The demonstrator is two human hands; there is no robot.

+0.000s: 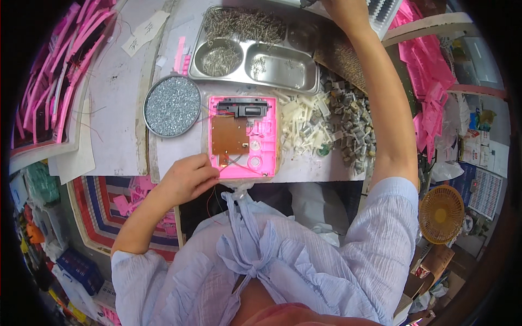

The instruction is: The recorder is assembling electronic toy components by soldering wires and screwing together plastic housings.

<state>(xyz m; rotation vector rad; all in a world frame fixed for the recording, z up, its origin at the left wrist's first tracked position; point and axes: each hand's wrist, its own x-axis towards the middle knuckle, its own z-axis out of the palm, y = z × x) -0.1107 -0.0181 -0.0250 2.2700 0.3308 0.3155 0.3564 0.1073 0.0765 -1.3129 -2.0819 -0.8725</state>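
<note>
A pink plastic housing [269, 136] lies in front of me at the table's front edge. Fitted in it are a brown circuit board [229, 136], a black module [242, 108] along its far side and thin wires. My left hand [190, 176] is closed at the housing's near left corner, its fingertips gripping the edge. Loose red and dark wires hang below that corner. My right arm reaches far forward; my right hand [346, 10] is cut off by the top edge, its fingers out of sight. It is beside a white tray [383, 13] with dark rows.
Left of the housing stands a round dish of small screws [173, 106]. Behind is a steel compartment tray [280, 65] with metal parts. White plastic pieces [304, 122] and small metal motor-like parts [353, 125] lie heaped on the right. Pink strips [62, 70] are piled far left.
</note>
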